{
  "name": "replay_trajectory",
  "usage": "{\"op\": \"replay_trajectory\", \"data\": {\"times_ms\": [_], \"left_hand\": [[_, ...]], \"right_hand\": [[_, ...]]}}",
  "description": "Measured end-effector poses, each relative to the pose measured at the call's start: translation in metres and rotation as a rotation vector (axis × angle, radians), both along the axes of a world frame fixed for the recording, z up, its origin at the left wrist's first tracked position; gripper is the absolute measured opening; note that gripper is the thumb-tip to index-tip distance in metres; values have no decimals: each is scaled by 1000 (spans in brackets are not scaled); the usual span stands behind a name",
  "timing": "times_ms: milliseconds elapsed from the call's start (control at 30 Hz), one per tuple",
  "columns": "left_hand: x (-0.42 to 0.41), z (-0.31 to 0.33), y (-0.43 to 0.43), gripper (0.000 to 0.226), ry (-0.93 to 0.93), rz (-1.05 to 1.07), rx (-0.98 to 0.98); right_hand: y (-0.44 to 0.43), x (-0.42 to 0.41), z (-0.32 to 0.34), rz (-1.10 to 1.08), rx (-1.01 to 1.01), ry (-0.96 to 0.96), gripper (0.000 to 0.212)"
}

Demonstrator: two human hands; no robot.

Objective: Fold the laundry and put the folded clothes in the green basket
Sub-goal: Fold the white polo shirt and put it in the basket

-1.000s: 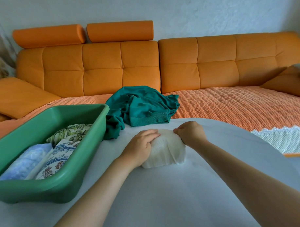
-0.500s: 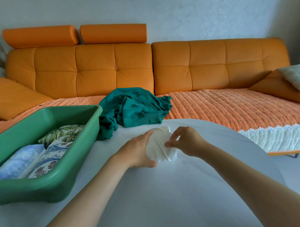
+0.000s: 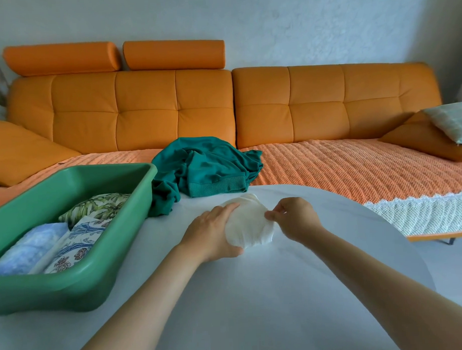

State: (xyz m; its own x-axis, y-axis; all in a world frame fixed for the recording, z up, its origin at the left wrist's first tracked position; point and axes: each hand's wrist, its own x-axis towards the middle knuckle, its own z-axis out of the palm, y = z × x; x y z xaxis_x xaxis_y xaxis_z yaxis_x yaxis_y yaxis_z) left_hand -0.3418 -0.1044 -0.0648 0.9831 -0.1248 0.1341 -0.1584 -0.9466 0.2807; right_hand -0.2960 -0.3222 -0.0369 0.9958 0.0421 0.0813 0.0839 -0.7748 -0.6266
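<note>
A small folded white cloth (image 3: 248, 224) sits tilted up on the white table (image 3: 255, 291). My left hand (image 3: 213, 233) grips its left side, thumb under the near edge. My right hand (image 3: 294, 217) pinches its right edge with curled fingers. A crumpled teal garment (image 3: 203, 170) lies at the table's far edge, spilling onto the sofa. The green basket (image 3: 79, 285) stands at the left and holds a blue towel (image 3: 30, 247), a blue floral folded cloth (image 3: 75, 243) and a green leaf-print cloth (image 3: 94, 205).
An orange sofa (image 3: 170, 106) with an orange woven throw (image 3: 342, 168) runs behind the table. Cushions lie at its left end (image 3: 17, 151) and right end (image 3: 438, 133). The table's curved right edge falls off toward a white lace trim (image 3: 422, 212).
The white cloth was pressed flat under both hands; now it is lifted onto its side, the left hand cupping it and the right hand pinching its edge. The view shifted slightly right.
</note>
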Motion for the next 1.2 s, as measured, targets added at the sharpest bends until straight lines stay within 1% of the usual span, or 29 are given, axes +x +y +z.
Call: {"op": "replay_trajectory", "data": {"times_ms": [67, 133, 200, 267, 300, 367, 400, 433, 467, 500, 533, 567, 600, 667, 733, 767, 833, 900, 967, 1033, 1100, 1133, 1200], "left_hand": [[0, 0, -3, 99, -20, 8, 41], [0, -2, -7, 96, -53, 14, 95], [3, -4, -7, 97, -59, 2, 95], [3, -6, -5, 100, -62, -14, 82], [3, -6, -4, 102, -68, -29, 90], [1, -5, -1, 101, -88, -77, 127], [1, -4, 2, 95, -70, -102, 96], [0, -2, 5, 82, -37, -115, -11], [-1, 1, 5, 64, -1, -107, -173], [0, 3, 5, 46, 14, -80, -294], [0, 5, 2, 34, -4, -51, -354], [2, 8, -2, 30, -26, -25, -323], [4, 10, -7, 30, -28, -5, -288], [10, 15, -17, 29, 16, 25, -235], [15, 15, -19, 28, 141, 77, -262], [16, 14, -17, 30, 213, 105, -306], [20, 8, -12, 40, 322, 139, -372], [26, 5, -8, 47, 386, 148, -386], [29, 5, -6, 50, 421, 160, -423], [26, 3, -5, 53, 422, 201, -470], [19, 2, -8, 61, 387, 274, -453], [14, 3, -9, 66, 352, 319, -405], [2, 7, -14, 71, 227, 411, -240]], "right_hand": [[-12, 8, -2, -58, -121, 33, 26], [-12, 9, -6, -51, -232, 52, 25], [-1, 3, -7, -26, -312, 3, 24], [9, -4, -5, -13, -347, -184, 24], [14, -7, -4, 24, -339, -294, 30], [23, -11, -2, 199, -295, -479, 45], [27, -12, -2, 317, -296, -499, 50], [32, -12, -5, 424, -308, -477, 54], [35, -11, -8, 504, -323, -408, 57], [37, -10, -11, 546, -333, -301, 57], [38, -8, -12, 563, -335, -196, 55], [39, -7, -11, 567, -350, -115, 52], [40, -6, -8, 570, -383, -75, 49], [41, -3, -4, 535, -448, -82, 46], [42, 0, -6, 457, -377, -95, 42], [42, 2, -9, 439, -293, -56, 41], [42, 4, -12, 435, -150, 103, 41], [42, 6, -13, 443, -138, 204, 45], [41, 8, -14, 439, -155, 230, 47], [41, 8, -14, 427, -150, 239, 48], [42, 5, -14, 413, -150, 248, 49], [42, 2, -13, 405, -142, 251, 49], [44, -4, -8, 383, -136, 274, 51]]}}
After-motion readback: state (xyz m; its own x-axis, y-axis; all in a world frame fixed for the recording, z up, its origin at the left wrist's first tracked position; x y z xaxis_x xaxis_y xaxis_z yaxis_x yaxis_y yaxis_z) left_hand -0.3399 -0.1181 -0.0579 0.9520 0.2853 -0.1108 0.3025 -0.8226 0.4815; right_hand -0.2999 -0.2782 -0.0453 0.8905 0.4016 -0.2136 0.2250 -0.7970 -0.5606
